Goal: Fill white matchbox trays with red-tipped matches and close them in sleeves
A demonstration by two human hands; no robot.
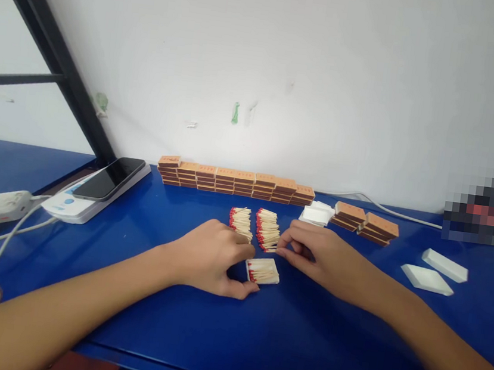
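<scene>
Our left hand (215,257) has thumb and forefinger spread around the left end of the small white open-topped cardboard tray (271,263); can't tell if they clamp it. Tray sits on the glossy blue surface (192,334), part-filled with red-headed wooden matches (259,275), heads left.

Our right hand (319,257) has thumb and forefinger nearly together at the right edge of the right-hand match pile (267,231); we can't see whether a match is pinched. Left-hand match pile (241,220) is just beside it, lower end hidden by our left hand.

White cardboard trays (316,214) behind our right hand are partly covered; count unclear. Print on the orange-brown matchbox row (234,182) is too small to read. Far right is pixelated. Forearms cut off by the frame.
</scene>
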